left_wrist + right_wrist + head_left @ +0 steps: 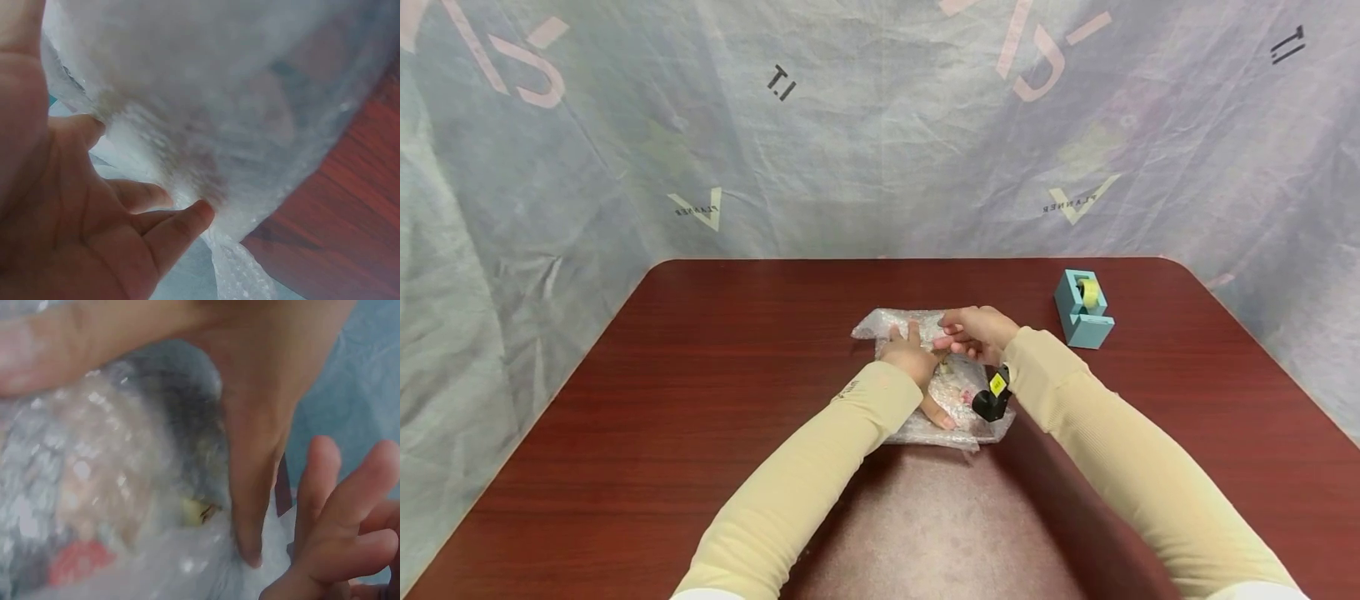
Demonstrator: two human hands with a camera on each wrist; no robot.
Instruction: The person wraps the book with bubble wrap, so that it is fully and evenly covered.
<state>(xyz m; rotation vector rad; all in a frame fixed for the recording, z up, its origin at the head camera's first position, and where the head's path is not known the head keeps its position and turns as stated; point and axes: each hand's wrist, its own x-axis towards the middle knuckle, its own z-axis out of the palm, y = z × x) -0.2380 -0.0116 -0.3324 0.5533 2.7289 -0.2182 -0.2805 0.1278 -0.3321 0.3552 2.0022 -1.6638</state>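
Note:
A bubble-wrapped package [951, 387] lies on the table, its clear wrap showing blurred pale, dark and red areas inside. My left hand [913, 362] rests on it with the fingers spread and the thumb stretched toward the near edge. In the left wrist view, the fingertips [203, 212] touch the crumpled wrap. My right hand [981, 329] hovers at the package's far right corner, its fingers loosely bent and nothing seen between them. Close by, in the right wrist view, a small yellow patch [195, 512] shows at the wrap beside the left hand's finger. What it is cannot be told.
A light-blue tape dispenser [1086, 321] with a yellow roll [1088, 293] stands to the right on the dark red table [700, 375]. A black wrist camera [992, 400] sits at the right cuff. Behind the table hangs a printed grey cloth [880, 150].

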